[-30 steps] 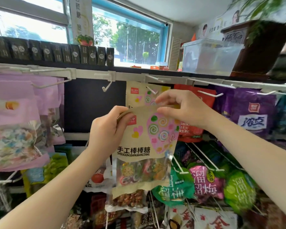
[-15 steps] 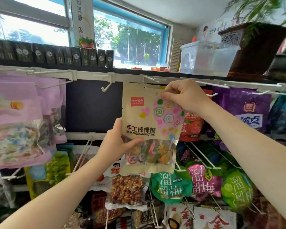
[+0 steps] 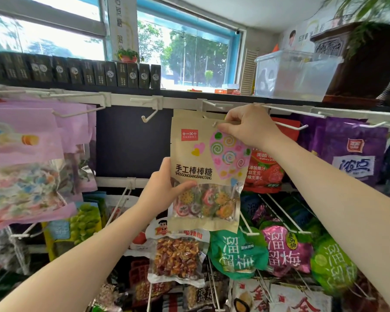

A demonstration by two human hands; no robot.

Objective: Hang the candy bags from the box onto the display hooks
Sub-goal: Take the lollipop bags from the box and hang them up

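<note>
Candy bag (image 3: 206,167) upright against top rail, hang-hole at tip of white display hook (image 3: 214,124). Right hand (image 3: 249,126) pinches bag's top right edge, right beside hook tip. Left hand (image 3: 164,188) grips lower left edge, thumb across clear window. Identical bag (image 3: 182,113) hangs directly behind. Red gummy bag (image 3: 265,170) at right.

Both hands hold candy bag (image 3: 203,167) at hook (image 3: 214,123): right hand (image 3: 249,126) top, left hand (image 3: 164,188) lower edge.
</note>
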